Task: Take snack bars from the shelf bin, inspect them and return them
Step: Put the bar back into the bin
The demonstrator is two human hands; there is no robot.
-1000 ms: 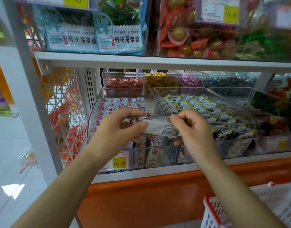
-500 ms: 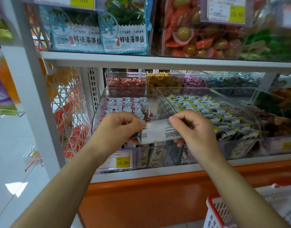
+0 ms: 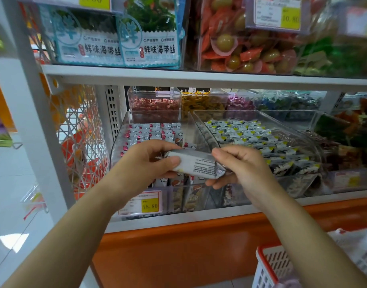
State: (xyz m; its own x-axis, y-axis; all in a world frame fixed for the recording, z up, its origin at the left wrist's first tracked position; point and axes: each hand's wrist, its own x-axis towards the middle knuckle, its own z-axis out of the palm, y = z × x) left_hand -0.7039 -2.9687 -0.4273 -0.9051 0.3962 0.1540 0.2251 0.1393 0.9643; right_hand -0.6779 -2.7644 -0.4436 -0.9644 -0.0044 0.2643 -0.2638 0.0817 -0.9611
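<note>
A white-wrapped snack bar (image 3: 196,164) with small printed text facing me is held level in front of the shelf. My left hand (image 3: 146,161) pinches its left end between thumb and fingers. My right hand (image 3: 240,163) pinches its right end. Behind my hands stands a clear plastic bin (image 3: 120,142) filled with several small white-and-red wrapped bars; the bar is held just above the bin's front edge.
A second clear bin (image 3: 301,138) of black-and-yellow wrapped snacks sits to the right. A yellow price tag (image 3: 149,205) reads 15.80. A white shelf board (image 3: 199,76) runs overhead. A red-rimmed white basket (image 3: 267,265) is at the lower right. White wire mesh (image 3: 81,132) hangs left.
Both hands have turned the bar so its printed back faces me more squarely. The bar sits slightly lower and closer, and my view has shifted a little.
</note>
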